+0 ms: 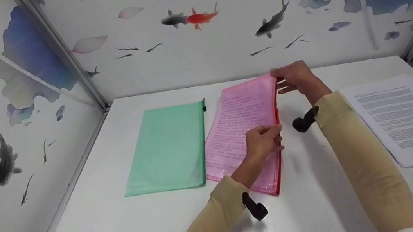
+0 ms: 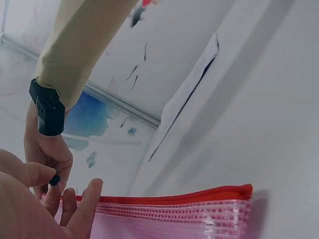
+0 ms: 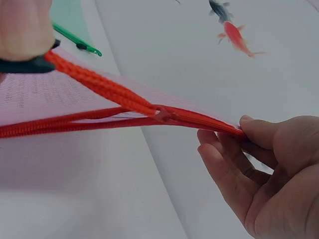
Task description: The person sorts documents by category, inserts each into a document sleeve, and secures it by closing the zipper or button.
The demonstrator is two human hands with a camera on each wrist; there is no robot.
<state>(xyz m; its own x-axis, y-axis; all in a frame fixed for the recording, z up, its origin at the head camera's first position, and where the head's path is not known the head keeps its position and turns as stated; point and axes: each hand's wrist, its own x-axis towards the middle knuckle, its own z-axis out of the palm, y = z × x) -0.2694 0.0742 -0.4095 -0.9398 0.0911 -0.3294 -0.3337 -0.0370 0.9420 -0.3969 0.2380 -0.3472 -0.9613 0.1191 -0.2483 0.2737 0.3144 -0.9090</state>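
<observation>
A pink translucent zip bag (image 1: 237, 108) with printed sheets inside is held tilted, its red zipper edge (image 3: 60, 126) raised to the right. My right hand (image 1: 296, 75) pinches the far corner of that edge, thumb on top. Partway down the edge, my left hand (image 1: 262, 140) pinches the dark end (image 2: 55, 180) of the zipper pull. In the right wrist view the red pull cord (image 3: 99, 85) runs taut to the slider (image 3: 165, 114). The zipper's two sides are parted on the left-hand side of the slider and together towards the right hand.
A green zip bag (image 1: 167, 148) lies flat to the left of the pink one. On the right lies a stack of printed paper (image 1: 407, 115), partly behind the right sleeve. White panels with painted fish (image 1: 272, 23) stand at the back and left of the white table (image 1: 97, 224).
</observation>
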